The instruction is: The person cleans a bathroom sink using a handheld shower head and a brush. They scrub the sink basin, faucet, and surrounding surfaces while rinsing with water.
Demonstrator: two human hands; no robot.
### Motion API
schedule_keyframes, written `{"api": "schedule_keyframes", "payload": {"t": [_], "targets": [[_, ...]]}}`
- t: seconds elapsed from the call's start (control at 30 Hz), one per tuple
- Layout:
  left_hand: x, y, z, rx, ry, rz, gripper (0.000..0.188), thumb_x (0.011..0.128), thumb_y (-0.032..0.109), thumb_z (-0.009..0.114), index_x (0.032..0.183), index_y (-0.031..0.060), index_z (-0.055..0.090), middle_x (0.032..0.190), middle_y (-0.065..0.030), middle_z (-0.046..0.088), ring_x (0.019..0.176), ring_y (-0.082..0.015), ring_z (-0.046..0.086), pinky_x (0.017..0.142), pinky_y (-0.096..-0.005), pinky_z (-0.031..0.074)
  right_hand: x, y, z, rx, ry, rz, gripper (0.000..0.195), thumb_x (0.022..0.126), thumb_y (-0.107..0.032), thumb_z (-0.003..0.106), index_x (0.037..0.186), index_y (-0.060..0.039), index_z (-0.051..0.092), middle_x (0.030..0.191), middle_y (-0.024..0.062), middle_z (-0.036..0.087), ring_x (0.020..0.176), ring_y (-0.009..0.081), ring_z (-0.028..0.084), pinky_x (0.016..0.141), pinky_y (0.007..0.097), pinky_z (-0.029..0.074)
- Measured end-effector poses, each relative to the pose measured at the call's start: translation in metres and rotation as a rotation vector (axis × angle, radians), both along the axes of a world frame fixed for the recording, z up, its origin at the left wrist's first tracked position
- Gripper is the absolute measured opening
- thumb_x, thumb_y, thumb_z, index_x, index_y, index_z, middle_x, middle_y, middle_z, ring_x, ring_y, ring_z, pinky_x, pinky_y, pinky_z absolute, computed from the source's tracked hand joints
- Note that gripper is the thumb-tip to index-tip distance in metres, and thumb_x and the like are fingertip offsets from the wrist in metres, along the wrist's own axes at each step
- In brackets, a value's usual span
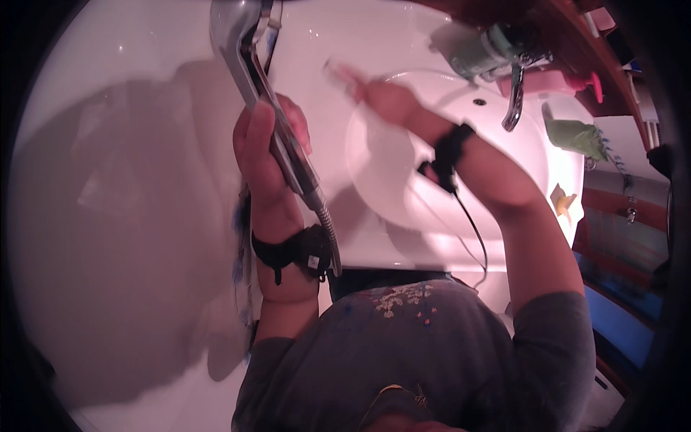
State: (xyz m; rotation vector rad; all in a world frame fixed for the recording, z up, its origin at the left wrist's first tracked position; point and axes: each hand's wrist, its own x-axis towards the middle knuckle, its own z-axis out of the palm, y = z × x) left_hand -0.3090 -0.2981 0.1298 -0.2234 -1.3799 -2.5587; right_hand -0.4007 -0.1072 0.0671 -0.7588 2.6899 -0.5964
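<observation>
My left hand (pixel 264 148) is wrapped around the handle of a grey and chrome hand shower (pixel 235 67), its thumb lying along the front. The shower's head reaches the top edge of the picture. From the handle's lower end a ribbed metal hose (pixel 328 229) runs down past my wrist. My right hand (pixel 380 97) is stretched over the far left rim of a white washbasin (pixel 453 213). Motion blurs its fingers, so whether they hold something cannot be made out. Black straps with small devices circle both wrists.
A chrome faucet (pixel 516 100) reaches over the basin. Beside it lie a green bottle (pixel 480 54) and a pink bottle (pixel 534 83). A green packet (pixel 575 137) and a small yellow item (pixel 564 202) sit along the right rim. A thin black cable (pixel 478 227) hangs from my right wrist.
</observation>
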Motion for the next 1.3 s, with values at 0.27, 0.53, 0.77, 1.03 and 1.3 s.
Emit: {"api": "schedule_keyframes", "payload": {"t": [0.27, 0.53, 0.77, 1.03, 1.3], "targets": [[-0.004, 0.005, -0.004, 0.009, -0.100, -0.032, 0.037, 0.090, 0.035, 0.046, 0.073, 0.0022, 0.051, 0.053, -0.0066, 0.049, 0.042, -0.0114, 0.046, 0.038, -0.0217, 0.034, 0.104, 0.008, 0.004, 0.012, -0.269, 0.141, 0.052, 0.093, -0.033, 0.034, 0.140, -0.0255, 0.015, 0.083, 0.0234, 0.059, 0.078, 0.0398, 0.057, 0.075, 0.0472, 0.044], [-0.004, 0.013, 0.001, -0.153, -0.125, -0.124, 0.038, 0.090, 0.037, 0.042, 0.074, 0.0033, 0.051, 0.054, -0.0047, 0.046, 0.046, -0.0111, 0.042, 0.044, -0.0213, 0.033, 0.184, 0.157, 0.047, 0.759, -0.794, -0.006, 0.046, 0.094, -0.022, 0.028, 0.139, -0.0164, 0.018, 0.091, 0.0236, 0.058, 0.071, 0.0303, 0.063, 0.064, 0.0406, 0.051], [-0.002, 0.028, 0.008, -0.316, -0.150, -0.190, 0.037, 0.090, 0.035, 0.042, 0.077, 0.0014, 0.051, 0.057, -0.0054, 0.045, 0.047, -0.0107, 0.042, 0.045, -0.0205, 0.032, 0.178, 0.117, 0.033, 0.332, -0.985, -0.278, 0.054, 0.094, -0.043, 0.018, 0.126, -0.0036, 0.036, 0.073, 0.0173, 0.059, 0.062, 0.0290, 0.058, 0.064, 0.0381, 0.047], [-0.003, 0.029, 0.006, -0.393, -0.251, -0.225, 0.039, 0.089, 0.038, 0.041, 0.076, 0.0020, 0.050, 0.056, -0.0053, 0.045, 0.050, -0.0101, 0.041, 0.048, -0.0198, 0.030, 0.195, 0.213, 0.022, 0.279, -0.756, -0.397, 0.053, 0.095, -0.041, 0.025, 0.141, -0.0156, 0.020, 0.086, 0.0143, 0.063, 0.049, 0.0214, 0.056, 0.046, 0.0324, 0.042], [-0.006, 0.035, -0.006, -0.286, -0.200, -0.343, 0.031, 0.089, 0.033, 0.051, 0.078, 0.0038, 0.053, 0.058, -0.0015, 0.051, 0.045, -0.0055, 0.045, 0.042, -0.0174, 0.034, 0.164, 0.087, 0.012, 0.089, -0.866, -0.155, 0.048, 0.093, -0.036, 0.031, 0.132, -0.0071, 0.032, 0.101, 0.0263, 0.057, 0.093, 0.0369, 0.057, 0.084, 0.0444, 0.044]]}}
